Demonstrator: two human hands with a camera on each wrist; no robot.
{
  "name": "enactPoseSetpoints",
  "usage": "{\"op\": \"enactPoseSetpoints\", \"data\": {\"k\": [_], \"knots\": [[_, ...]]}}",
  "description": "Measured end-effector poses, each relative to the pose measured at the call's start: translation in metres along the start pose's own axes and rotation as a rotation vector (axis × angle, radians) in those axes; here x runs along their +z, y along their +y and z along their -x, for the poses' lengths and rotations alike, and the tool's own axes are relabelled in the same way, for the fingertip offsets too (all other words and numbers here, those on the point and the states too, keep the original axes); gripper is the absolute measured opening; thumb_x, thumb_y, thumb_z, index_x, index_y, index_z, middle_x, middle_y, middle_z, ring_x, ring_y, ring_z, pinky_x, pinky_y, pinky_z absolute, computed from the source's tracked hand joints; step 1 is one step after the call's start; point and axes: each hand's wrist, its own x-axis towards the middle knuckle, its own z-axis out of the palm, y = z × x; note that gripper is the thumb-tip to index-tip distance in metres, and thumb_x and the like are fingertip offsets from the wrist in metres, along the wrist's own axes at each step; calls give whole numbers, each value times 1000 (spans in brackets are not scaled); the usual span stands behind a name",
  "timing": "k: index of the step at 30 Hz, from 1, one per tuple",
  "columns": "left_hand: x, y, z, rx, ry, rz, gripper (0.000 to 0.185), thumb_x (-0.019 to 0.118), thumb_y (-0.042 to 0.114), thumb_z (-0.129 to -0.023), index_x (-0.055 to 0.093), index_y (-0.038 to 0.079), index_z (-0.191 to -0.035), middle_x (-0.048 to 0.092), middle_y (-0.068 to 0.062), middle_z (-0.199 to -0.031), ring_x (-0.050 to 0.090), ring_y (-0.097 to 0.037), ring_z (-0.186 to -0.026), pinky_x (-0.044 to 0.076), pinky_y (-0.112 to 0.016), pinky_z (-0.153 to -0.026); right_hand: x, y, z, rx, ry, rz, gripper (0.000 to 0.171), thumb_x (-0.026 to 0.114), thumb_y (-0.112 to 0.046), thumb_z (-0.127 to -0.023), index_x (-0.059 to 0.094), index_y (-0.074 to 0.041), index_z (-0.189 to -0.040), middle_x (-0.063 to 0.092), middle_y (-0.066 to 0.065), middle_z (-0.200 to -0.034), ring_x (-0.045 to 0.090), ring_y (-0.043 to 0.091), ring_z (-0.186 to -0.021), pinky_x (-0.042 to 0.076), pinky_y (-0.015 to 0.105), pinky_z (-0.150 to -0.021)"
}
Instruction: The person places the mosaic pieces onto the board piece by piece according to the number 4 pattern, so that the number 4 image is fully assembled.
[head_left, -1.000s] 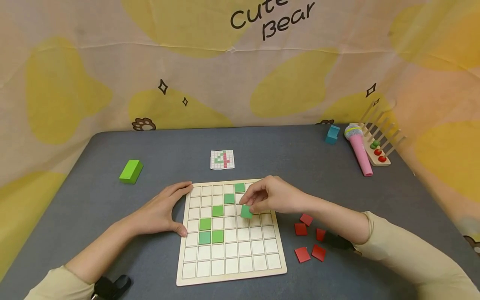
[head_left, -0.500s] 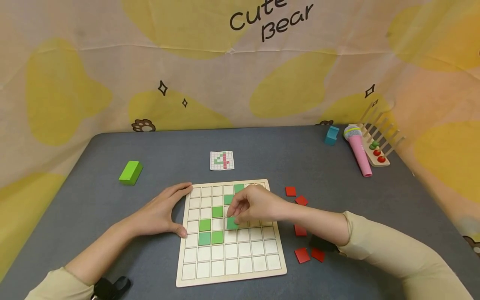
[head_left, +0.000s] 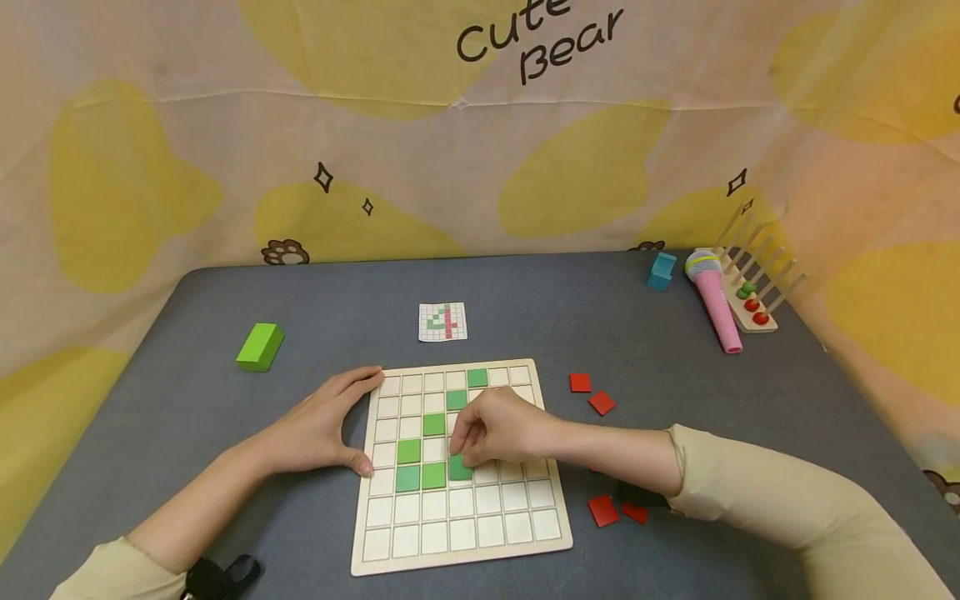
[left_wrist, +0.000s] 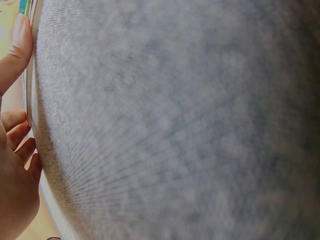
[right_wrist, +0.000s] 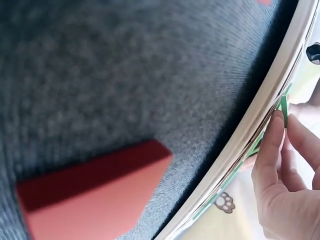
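Note:
A pale wooden grid board (head_left: 462,533) lies on the dark table. Several green square tiles (head_left: 433,425) sit in its cells, forming a diagonal and the start of a row. My right hand (head_left: 510,427) pinches a green tile (head_left: 460,468) between thumb and fingertips, low over the cell right of the row's tiles; the right wrist view shows this tile (right_wrist: 284,111) tilted on edge. Whether it touches the cell's bottom I cannot tell. Along the board's left edge, my left hand (head_left: 322,425) rests with thumb and fingers spread, touching the rim.
Several red tiles (head_left: 603,510) lie right of the board, some partly hidden by the right forearm. Behind it is a pattern card (head_left: 442,322). A green block (head_left: 260,347) stands at left; a blue block (head_left: 661,272), pink microphone (head_left: 716,304) and pegged board (head_left: 763,323) stand back right.
My right hand has carried the green tile left and toward me across the board, down to the lower row of green tiles. The left hand has stayed at the board's edge.

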Motion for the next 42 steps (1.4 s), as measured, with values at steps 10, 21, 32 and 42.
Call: {"op": "enactPoseSetpoints", "data": {"k": [10,21,32,42], "knots": [[-1,0,1,0,3,3,123,83,67,-57,37,4,-151,33,-13,-158,34,-38,-143,37,-59,-108,4,-4,-1,-15,-5,54,13,77,1,-75,77,-10,-80,73,-2,-71,58,-3,-62,49,15,-63],[-1,0,2,1,6,2,122,83,66,-57,37,4,-151,33,-13,-158,35,-38,-143,37,-58,-108,5,-4,-2,-22,-7,110,13,77,0,-74,76,-12,-77,72,-2,-68,56,-4,-59,47,14,-62],[-1,0,1,3,8,-1,122,82,67,-57,37,4,-151,33,-13,-158,35,-37,-142,38,-58,-108,-13,-9,0,-34,-4,143,10,74,-5,-79,76,-13,-83,70,-6,-74,57,-2,-66,48,16,-67],[-1,1,0,-5,2,-4,122,83,67,-57,37,5,-151,33,-13,-158,35,-38,-143,38,-59,-108,-78,3,5,18,144,115,14,74,-12,-84,77,-11,-97,74,-1,-87,66,7,-78,54,25,-74]]}}
